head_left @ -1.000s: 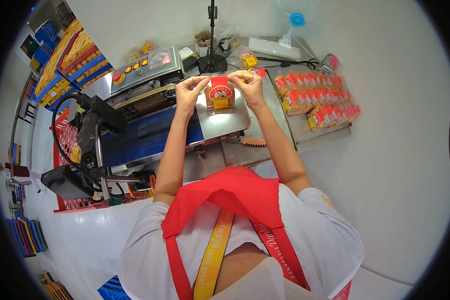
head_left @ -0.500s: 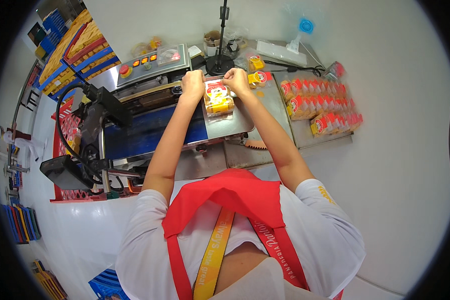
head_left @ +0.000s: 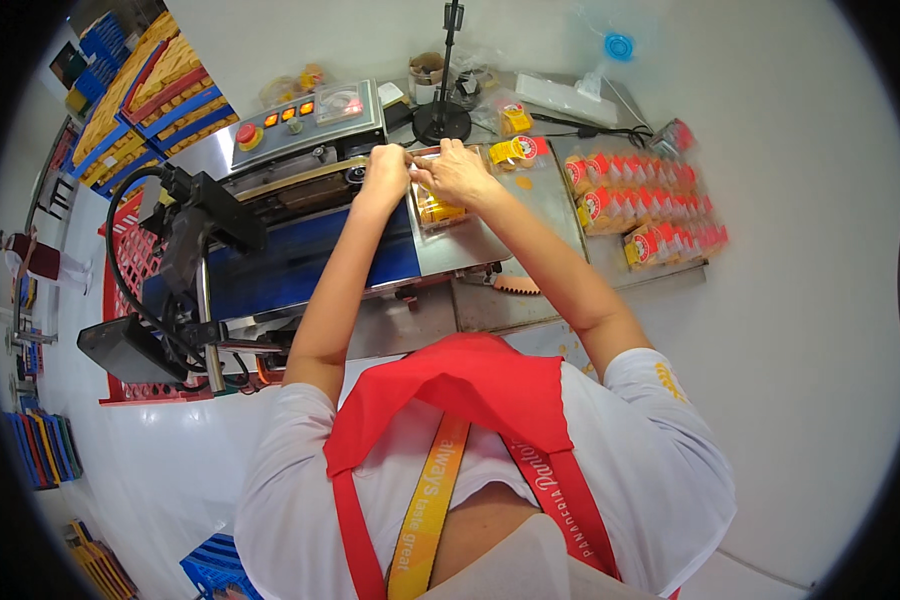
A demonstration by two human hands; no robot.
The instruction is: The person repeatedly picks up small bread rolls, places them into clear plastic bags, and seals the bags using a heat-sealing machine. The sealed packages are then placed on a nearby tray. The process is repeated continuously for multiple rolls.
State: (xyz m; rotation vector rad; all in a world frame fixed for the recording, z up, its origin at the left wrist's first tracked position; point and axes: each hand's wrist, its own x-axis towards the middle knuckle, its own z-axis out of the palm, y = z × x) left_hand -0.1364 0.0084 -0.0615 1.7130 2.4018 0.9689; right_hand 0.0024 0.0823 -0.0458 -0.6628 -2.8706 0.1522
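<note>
A clear plastic bag of bread rolls (head_left: 438,212) with a yellow and red label lies on the metal plate at the right end of the blue conveyor belt (head_left: 300,258). My left hand (head_left: 386,176) is closed at the bag's far left corner. Across its far end reaches my right hand (head_left: 457,176), fingers bent and pressed onto the plastic, tips meeting the left hand. That hand hides much of the label. Just right of it lies another yellow-labelled bag (head_left: 513,153).
Rows of packed bags (head_left: 635,190) stand on the steel table at right. A control box with a red button (head_left: 249,136) sits behind the belt. A black stand (head_left: 441,122) rises behind the bag. A toothed orange strip (head_left: 516,284) lies near the front. Bread crates (head_left: 170,85) are stacked far left.
My right hand has moved left from the bag's far right corner, across its far end to my left hand, covering the label. My left hand has stayed nearly in place.
</note>
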